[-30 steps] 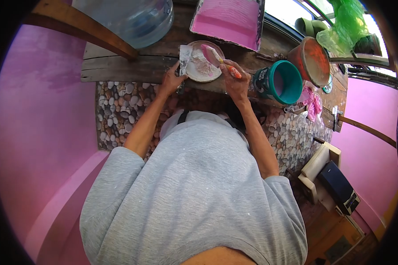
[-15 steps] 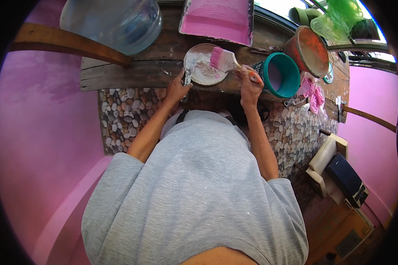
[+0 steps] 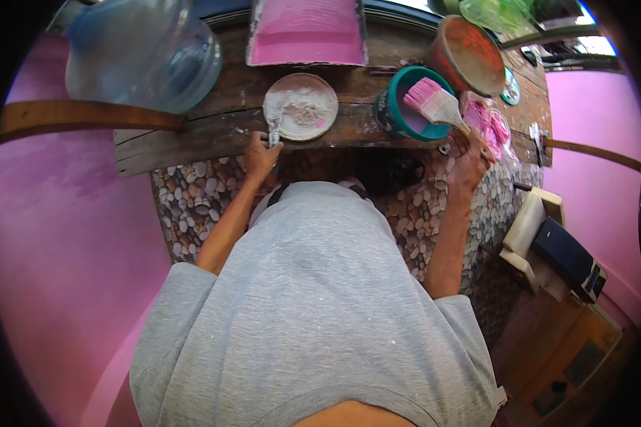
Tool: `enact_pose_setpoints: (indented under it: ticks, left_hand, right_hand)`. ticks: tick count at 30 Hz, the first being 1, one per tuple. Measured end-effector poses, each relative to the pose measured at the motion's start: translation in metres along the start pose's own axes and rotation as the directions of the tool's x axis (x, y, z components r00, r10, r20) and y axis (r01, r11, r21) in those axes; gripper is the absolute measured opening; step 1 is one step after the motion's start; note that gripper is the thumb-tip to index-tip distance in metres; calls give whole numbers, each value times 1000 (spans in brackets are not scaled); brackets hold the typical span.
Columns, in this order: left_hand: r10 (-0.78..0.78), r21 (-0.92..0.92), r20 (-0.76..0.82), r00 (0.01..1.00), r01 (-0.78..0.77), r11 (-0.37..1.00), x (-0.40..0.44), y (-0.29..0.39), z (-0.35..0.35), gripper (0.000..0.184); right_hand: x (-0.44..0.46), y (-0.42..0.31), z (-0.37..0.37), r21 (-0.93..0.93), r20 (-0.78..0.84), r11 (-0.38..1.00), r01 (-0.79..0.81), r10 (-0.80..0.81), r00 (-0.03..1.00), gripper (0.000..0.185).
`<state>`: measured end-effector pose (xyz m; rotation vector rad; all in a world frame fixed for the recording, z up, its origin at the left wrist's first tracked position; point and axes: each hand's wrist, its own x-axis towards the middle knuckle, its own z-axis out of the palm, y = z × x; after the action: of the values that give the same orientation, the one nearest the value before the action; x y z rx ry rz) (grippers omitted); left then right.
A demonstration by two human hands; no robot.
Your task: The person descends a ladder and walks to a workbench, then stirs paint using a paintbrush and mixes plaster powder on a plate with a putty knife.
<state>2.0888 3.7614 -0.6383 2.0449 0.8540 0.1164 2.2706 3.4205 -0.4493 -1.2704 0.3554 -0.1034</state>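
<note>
My right hand (image 3: pixel 468 165) grips the handle of a paintbrush (image 3: pixel 438 107), whose pink bristles are over the mouth of the teal bucket (image 3: pixel 387 114). Some pinkish liquid shows inside that bucket. At the plank edge, my left hand (image 3: pixel 261 155) has its fingers closed on a whitish putty knife (image 3: pixel 274 127). The knife's blade rests at the left side of a round lid (image 3: pixel 326 92), which bears white powdery paste with a pink smear.
A pink paint tray (image 3: pixel 308 53) lies beyond the lid. A large clear water bottle (image 3: pixel 149 60) is at the left, behind a wooden post (image 3: pixel 85 119). An orange-stained bucket (image 3: pixel 470 57), pink plastic bags (image 3: pixel 493 127) and a green bag (image 3: pixel 498 14) are at the right.
My right hand has carried the brush rightward from the lid to above the teal bucket. My left hand keeps the putty knife at the lid's edge. The view has shifted.
</note>
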Motion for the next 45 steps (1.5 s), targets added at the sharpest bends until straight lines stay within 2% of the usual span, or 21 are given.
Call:
enact_pose_setpoints:
  ticks: [2,3,4,5,6,7,9,11,13,15,17,19,24,26,27,28,30,32,34,40,45]
  left_hand:
    - [10,55,-23,1000,-9,998,-1,1,0,33]
    - [35,79,-38,999,-32,996,-3,2,-1,28]
    - [41,77,-32,999,-39,996,-4,6,-3,28]
    - [16,74,-20,1000,-14,997,-5,9,-5,29]
    - [-11,73,-10,1000,11,997,-7,11,-7,30]
    - [-5,102,-21,1000,7,995,-7,11,-8,29]
    - [-23,90,-26,999,25,996,-7,9,-11,29]
    - [-43,77,-35,998,46,996,-8,9,-15,30]
    - [50,169,-130,990,-28,985,-10,10,-19,31]
    - [59,209,-128,990,-31,977,-11,12,-22,32]
    - [62,258,-137,989,-25,966,-9,6,-26,32]
    - [150,273,-143,978,-107,956,-7,2,-27,34]
    - [122,285,-105,987,-88,955,0,-5,-30,43]
    - [138,262,-95,986,-109,959,8,-7,-31,47]
    - [137,286,-40,990,-119,951,13,-8,-32,54]
    - [133,310,15,991,-131,942,17,-4,-33,61]
    - [127,340,76,989,-145,929,26,4,-36,67]
    - [117,369,137,984,-160,915,35,13,-40,74]
    - [16,339,301,954,-122,933,46,19,-42,81]
    - [58,358,323,945,-179,917,57,21,-41,84]
    - [97,339,386,918,-239,910,55,35,-37,83]
  right_hand:
    - [20,3,-5,-266,71,956,122,-107,992,25]
    - [26,8,-3,-350,111,921,171,-141,984,28]
    - [37,16,-3,-352,104,920,175,-147,984,28]
    - [48,27,-1,-593,158,760,267,-215,964,28]
    - [59,36,-2,-778,229,530,337,-260,938,28]
    - [62,38,4,-778,227,530,337,-262,938,28]
    - [61,42,22,-796,389,382,470,-272,880,28]
    - [65,45,30,-800,420,368,474,-221,880,27]
    - [71,50,35,-802,453,354,481,-164,876,26]
    - [76,56,36,-799,487,366,478,-73,870,27]
    - [76,58,37,-780,512,365,509,-97,854,27]
    - [76,59,39,-778,508,351,521,-136,850,27]
    - [73,44,23,-779,412,440,447,-178,893,28]
    - [67,37,15,-535,240,835,131,2,971,24]
    - [63,34,10,-461,225,882,102,5,974,22]
    - [59,31,5,-461,219,881,103,1,976,22]
    - [52,26,-3,-303,125,953,0,40,991,24]
    - [45,22,-11,-275,95,961,-19,47,994,23]
    - [38,19,-16,-114,110,992,-57,70,992,23]
    - [29,17,-28,-14,50,990,-140,141,989,24]
    - [29,26,-37,-3,44,995,-97,97,994,24]
